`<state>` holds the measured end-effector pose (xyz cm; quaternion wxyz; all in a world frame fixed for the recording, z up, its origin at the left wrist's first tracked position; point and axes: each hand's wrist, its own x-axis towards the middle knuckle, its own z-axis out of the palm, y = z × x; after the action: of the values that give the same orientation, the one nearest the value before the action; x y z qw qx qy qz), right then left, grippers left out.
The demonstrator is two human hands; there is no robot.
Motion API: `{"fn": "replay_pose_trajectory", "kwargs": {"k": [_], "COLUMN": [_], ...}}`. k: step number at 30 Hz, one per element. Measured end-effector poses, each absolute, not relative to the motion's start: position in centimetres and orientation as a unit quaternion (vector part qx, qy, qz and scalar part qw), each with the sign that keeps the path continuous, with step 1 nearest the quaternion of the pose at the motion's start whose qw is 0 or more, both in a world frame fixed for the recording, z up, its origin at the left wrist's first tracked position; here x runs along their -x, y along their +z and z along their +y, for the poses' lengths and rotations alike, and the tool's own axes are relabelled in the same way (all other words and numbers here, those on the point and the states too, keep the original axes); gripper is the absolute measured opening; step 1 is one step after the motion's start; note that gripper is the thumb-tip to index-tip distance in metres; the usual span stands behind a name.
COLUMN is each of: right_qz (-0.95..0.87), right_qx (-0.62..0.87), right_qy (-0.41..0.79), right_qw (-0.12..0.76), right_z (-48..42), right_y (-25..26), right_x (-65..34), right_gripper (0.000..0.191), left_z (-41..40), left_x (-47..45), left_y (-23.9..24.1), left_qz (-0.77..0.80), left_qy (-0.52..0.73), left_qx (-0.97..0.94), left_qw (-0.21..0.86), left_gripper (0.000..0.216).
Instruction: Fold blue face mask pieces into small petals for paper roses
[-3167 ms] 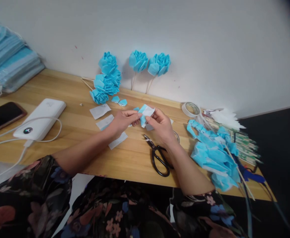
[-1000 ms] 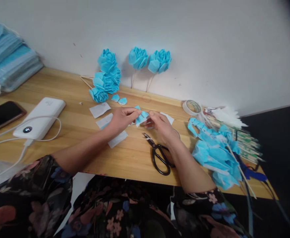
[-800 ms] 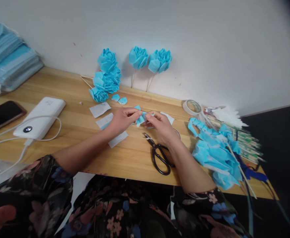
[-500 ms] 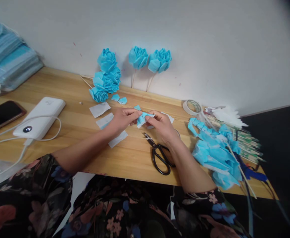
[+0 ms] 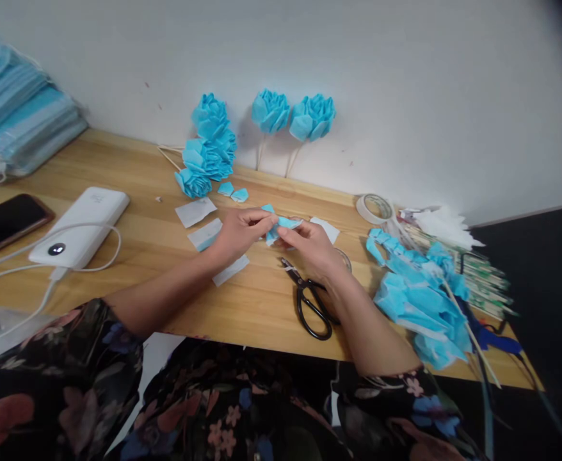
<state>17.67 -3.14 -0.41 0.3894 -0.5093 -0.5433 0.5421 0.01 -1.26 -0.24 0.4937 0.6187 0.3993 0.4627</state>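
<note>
A small piece of light blue fabric [image 5: 287, 222], partly folded, is pinched between both hands above the table. My left hand [image 5: 246, 232] is closed on its left side, thumb and fingertips together. On its right side, my right hand [image 5: 313, 244] grips it with the thumb on top. Around them lie cut white-and-blue pieces [image 5: 205, 235], some partly hidden by my hands. Two folded blue petals [image 5: 233, 191] rest farther back. Below my right hand lie black-handled scissors [image 5: 310, 301], partly covered by my forearm.
Finished blue flowers [image 5: 208, 150] lie at the back left; two more [image 5: 270, 111] lean on the wall. Tape [image 5: 374, 209] and crumpled blue fabric [image 5: 418, 307] are at right. A power bank [image 5: 82, 224], phone [image 5: 9, 225] and stacked face masks [image 5: 26, 115] occupy the left.
The blue fabric piece has been folded over a little more between my fingers, its lower flap now smaller. The whole view has shifted slightly.
</note>
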Motion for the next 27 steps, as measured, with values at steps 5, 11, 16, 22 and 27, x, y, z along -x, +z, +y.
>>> {"fn": "replay_pose_trajectory", "kwargs": {"k": [5, 11, 16, 22, 27], "right_qz": [-0.547, -0.548, -0.583, -0.609, -0.594], "right_qx": [0.518, 0.527, 0.519, 0.522, 0.496], "right_qy": [0.514, 0.505, 0.476, 0.445, 0.467], "right_qw": [0.409, 0.41, 0.406, 0.398, 0.428], "right_z": [-3.0, -3.0, -2.9, -2.8, -2.9], "right_y": [-0.6, 0.1, -0.2, -0.6, -0.3], "right_x": [-17.8, -18.1, -18.4, -18.6, -18.6], "right_gripper": [0.039, 0.037, 0.032, 0.03, 0.031], "left_z": [-1.2, -1.0, -1.2, -1.1, -1.0], "left_x": [0.0, -0.1, -0.1, 0.2, 0.2], "left_y": [-0.5, -1.1, -0.9, -0.2, 0.0], "left_qz": [0.39, 0.405, 0.416, 0.417, 0.414], "left_qy": [0.465, 0.452, 0.432, 0.405, 0.399], "left_qx": [-0.622, -0.599, -0.593, -0.603, -0.57], "left_qw": [0.494, 0.522, 0.537, 0.546, 0.587], "left_gripper": [0.036, 0.031, 0.027, 0.025, 0.026]}}
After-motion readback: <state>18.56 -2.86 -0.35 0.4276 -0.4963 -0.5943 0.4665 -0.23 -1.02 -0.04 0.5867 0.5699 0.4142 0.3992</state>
